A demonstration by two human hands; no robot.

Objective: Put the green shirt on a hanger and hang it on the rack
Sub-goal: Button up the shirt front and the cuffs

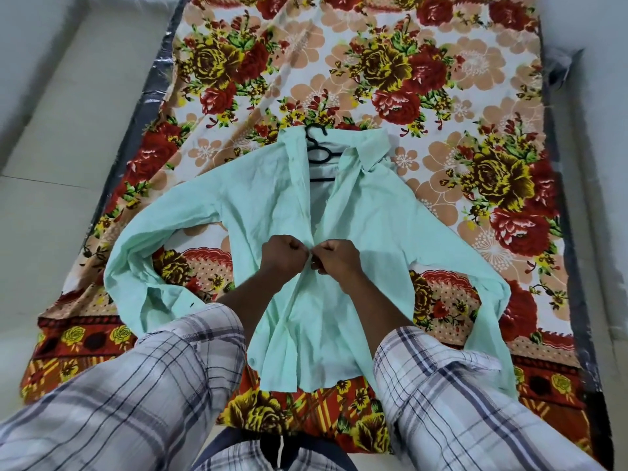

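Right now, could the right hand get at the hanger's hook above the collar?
Probably yes: the hanger hook lies bare above the open collar, with nothing over it. But the right hand and left hand both pinch the green shirt at its front, so it must let go first.

We're on the green shirt (258, 205) now: thin, crinkled cloth, matt all over. Up at the collar we catch the hanger (321, 157), smooth black plastic by its look. Underneath, the bedsheet (339, 79) is printed matt cloth, and the mattress edge (156, 93) shows glossy, wrinkled plastic wrap.
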